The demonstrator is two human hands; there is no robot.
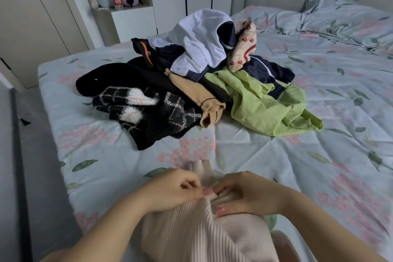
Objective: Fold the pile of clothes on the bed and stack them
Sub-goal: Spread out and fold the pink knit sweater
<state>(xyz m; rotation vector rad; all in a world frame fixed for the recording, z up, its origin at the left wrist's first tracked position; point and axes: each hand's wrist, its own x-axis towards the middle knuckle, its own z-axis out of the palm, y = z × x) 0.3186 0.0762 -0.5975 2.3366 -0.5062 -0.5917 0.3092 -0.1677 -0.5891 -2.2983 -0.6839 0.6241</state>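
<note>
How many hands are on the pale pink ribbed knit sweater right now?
2. The left hand pinches bunched fabric of the pale pink ribbed sweater; the right hand grips it directly alongside. Neither is hidden.

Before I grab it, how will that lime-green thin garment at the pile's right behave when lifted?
The lime-green garment probably hangs floppy and light: it lies in fine, sharp creases like thin cloth. The navy white-piped jacket touches its top edge, so lifting may drag that along.
</note>
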